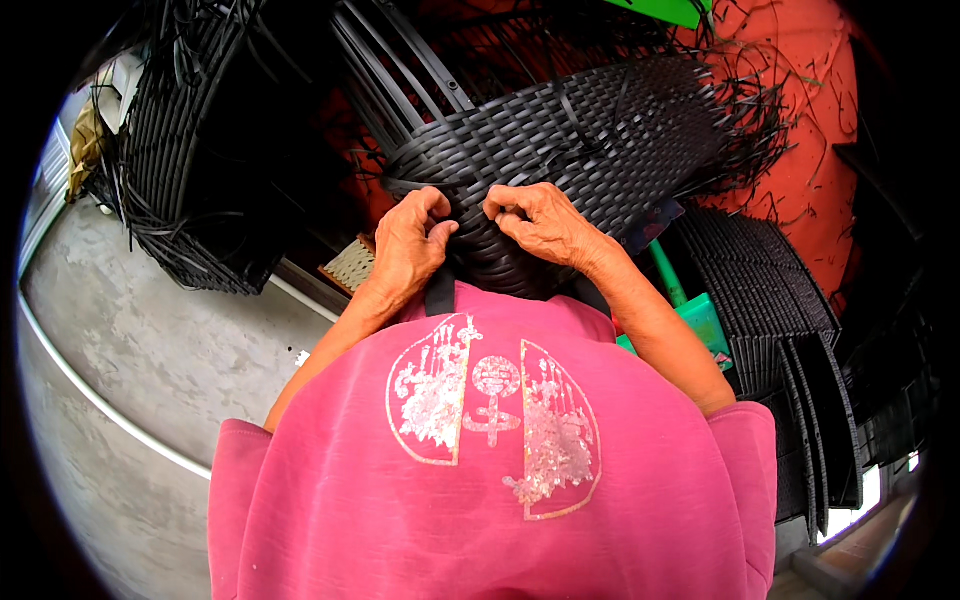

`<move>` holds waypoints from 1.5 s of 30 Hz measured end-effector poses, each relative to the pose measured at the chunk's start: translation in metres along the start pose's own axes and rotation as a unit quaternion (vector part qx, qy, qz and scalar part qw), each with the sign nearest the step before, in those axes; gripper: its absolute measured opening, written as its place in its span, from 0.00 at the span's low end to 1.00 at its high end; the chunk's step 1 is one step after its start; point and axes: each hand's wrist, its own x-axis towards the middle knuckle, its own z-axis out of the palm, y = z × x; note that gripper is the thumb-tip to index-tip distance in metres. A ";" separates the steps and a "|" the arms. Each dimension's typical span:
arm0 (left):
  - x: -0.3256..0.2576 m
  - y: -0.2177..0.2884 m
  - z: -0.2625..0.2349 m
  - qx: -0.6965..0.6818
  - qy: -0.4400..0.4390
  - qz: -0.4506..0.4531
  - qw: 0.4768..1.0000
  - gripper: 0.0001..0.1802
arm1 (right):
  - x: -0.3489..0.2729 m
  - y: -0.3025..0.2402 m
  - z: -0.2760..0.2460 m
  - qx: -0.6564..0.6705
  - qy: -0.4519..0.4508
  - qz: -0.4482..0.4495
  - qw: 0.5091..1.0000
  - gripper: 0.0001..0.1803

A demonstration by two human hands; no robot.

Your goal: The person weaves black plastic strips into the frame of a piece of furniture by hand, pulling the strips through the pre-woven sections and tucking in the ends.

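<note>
The black woven basket point(590, 150) sits at the centre of the view, tipped on its side just above the person's chest, its rounded woven wall turned toward the camera and loose strip ends bristling from its far right edge; both hands work at its near rim. The left hand point(408, 250) is curled shut, fingers pinching a flat black strip point(440, 290) that hangs down from the weave onto the pink shirt point(500, 470); the right hand point(540, 222) is just beside it, fingers bent and gripping the edge of the weave, the thumbs of the two hands near each other but apart.

Bare upright ribs point(400, 60) rise from the basket's left side; behind it is an orange surface point(810, 130) strewn with black offcuts. To the left another unfinished black wicker frame point(190, 150) leans over the grey concrete floor point(150, 350); to the right a stack of flat woven black panels point(780, 330) stands on edge, with a green plastic tool point(700, 315) between it and the right forearm.
</note>
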 end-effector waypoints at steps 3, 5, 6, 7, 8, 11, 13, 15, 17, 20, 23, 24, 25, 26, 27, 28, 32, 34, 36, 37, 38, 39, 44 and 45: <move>-0.001 -0.014 -0.002 0.022 -0.013 0.055 0.998 0.14 | 0.003 0.000 0.002 -0.004 -0.003 -0.025 1.000 0.08; -0.003 -0.016 -0.013 0.047 -0.023 0.006 0.999 0.19 | 0.011 -0.006 0.009 -0.023 0.003 -0.046 0.999 0.07; -0.005 -0.014 -0.013 0.030 -0.043 0.015 0.999 0.19 | 0.009 -0.010 0.011 -0.037 0.008 -0.055 0.998 0.06; -0.002 -0.007 -0.011 0.027 -0.046 -0.019 0.998 0.17 | 0.010 -0.018 0.008 -0.063 0.035 -0.094 0.993 0.06; -0.003 -0.002 -0.008 0.046 -0.008 0.044 0.998 0.17 | 0.005 -0.020 0.005 -0.077 0.059 -0.107 0.989 0.10; -0.018 -0.004 0.018 0.070 0.006 0.099 0.993 0.12 | -0.022 -0.006 0.015 -0.110 0.081 -0.071 0.988 0.18; -0.007 0.005 0.019 0.079 0.010 0.105 0.991 0.07 | -0.021 -0.003 0.009 -0.108 0.094 -0.075 0.987 0.13; -0.021 0.001 0.038 0.034 0.035 0.104 0.993 0.04 | -0.039 -0.010 0.025 -0.138 0.096 -0.046 0.985 0.09; -0.003 -0.013 0.034 -0.036 0.115 0.112 0.986 0.03 | -0.025 -0.008 0.038 -0.178 0.126 -0.078 0.973 0.09; 0.024 -0.014 0.015 -0.137 0.120 0.011 0.983 0.04 | -0.014 0.001 0.043 -0.162 0.184 -0.123 0.962 0.11; 0.036 -0.013 0.028 -0.150 0.098 -0.098 0.979 0.07 | -0.026 0.024 0.045 -0.174 0.237 -0.120 0.948 0.15; 0.036 -0.011 0.032 -0.158 0.094 -0.119 0.976 0.07 | -0.030 0.029 0.041 -0.179 0.239 -0.122 0.947 0.16; 0.031 -0.011 0.032 -0.164 0.090 -0.140 0.972 0.07 | -0.034 0.029 0.043 -0.184 0.241 -0.123 0.945 0.16; 0.028 -0.012 0.032 -0.173 0.093 -0.133 0.971 0.07 | -0.037 0.028 0.045 -0.189 0.241 -0.126 0.944 0.16; 0.025 -0.015 0.033 -0.183 0.097 -0.127 0.970 0.07 | -0.040 0.026 0.045 -0.189 0.230 -0.122 0.947 0.15; 0.023 -0.018 0.035 -0.195 0.102 -0.119 0.968 0.07 | -0.042 0.023 0.044 -0.148 0.254 -0.114 0.949 0.15; 0.020 -0.026 0.038 -0.188 0.125 -0.066 0.972 0.07 | -0.036 0.026 0.039 0.016 0.379 -0.049 0.924 0.11; 0.020 -0.029 0.037 -0.174 0.112 -0.057 0.977 0.07 | -0.033 0.032 0.033 0.049 0.424 -0.004 0.904 0.12; 0.019 -0.026 0.037 -0.181 0.105 -0.059 0.976 0.07 | -0.028 0.031 0.026 0.037 0.393 -0.003 0.919 0.16; 0.018 -0.024 0.037 -0.183 0.101 -0.060 0.976 0.07 | -0.028 0.027 0.023 0.035 0.366 0.003 0.930 0.17; 0.019 -0.022 0.037 -0.185 0.104 -0.054 0.976 0.07 | -0.026 0.025 0.021 0.034 0.340 0.008 0.940 0.18; 0.019 -0.021 0.036 -0.187 0.108 -0.048 0.975 0.07 | -0.024 0.034 0.023 -0.018 0.327 -0.033 0.944 0.21; 0.020 -0.021 0.035 -0.167 0.115 -0.040 0.978 0.06 | -0.034 0.038 0.029 -0.106 0.284 -0.076 0.950 0.21; 0.019 -0.022 0.035 -0.168 0.116 -0.042 0.978 0.06 | -0.038 0.044 0.032 -0.147 0.300 -0.094 0.938 0.20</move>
